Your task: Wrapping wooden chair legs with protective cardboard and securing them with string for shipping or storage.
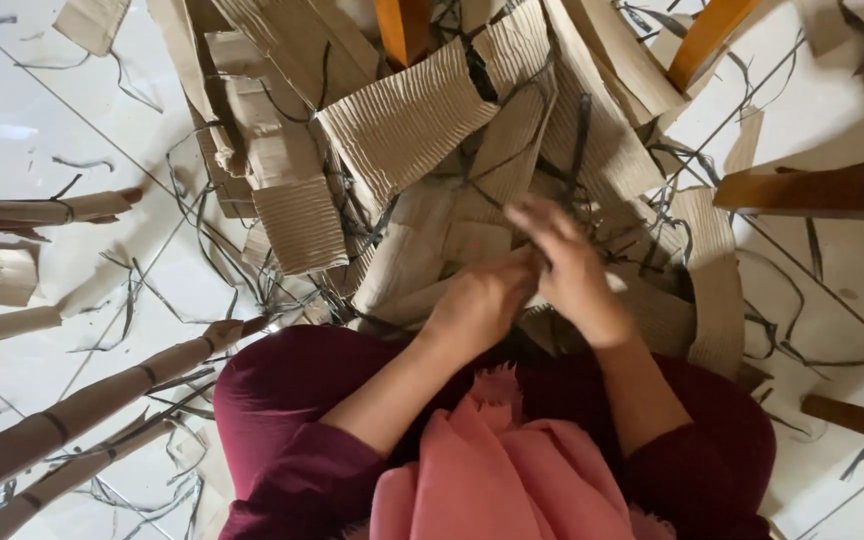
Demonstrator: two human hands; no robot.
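Both hands, left hand and right hand, close together on a cardboard strip; roll it tight and even.

Single head-worn view, facing steeply down, close over lap and both hands, cardboard pile on tiled floor just ahead

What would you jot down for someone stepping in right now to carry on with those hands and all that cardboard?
Left hand: curled shut, its grip on a pale strip over the lap.
Right hand: on the same strip, fingers blurred, grip unclear.
Corrugated cardboard pieces lie heaped on the floor just ahead, with thin dark strands scattered about.
Done: several tied cardboard rolls lie at the person's left.
Left: the loose heap ahead is unrolled.
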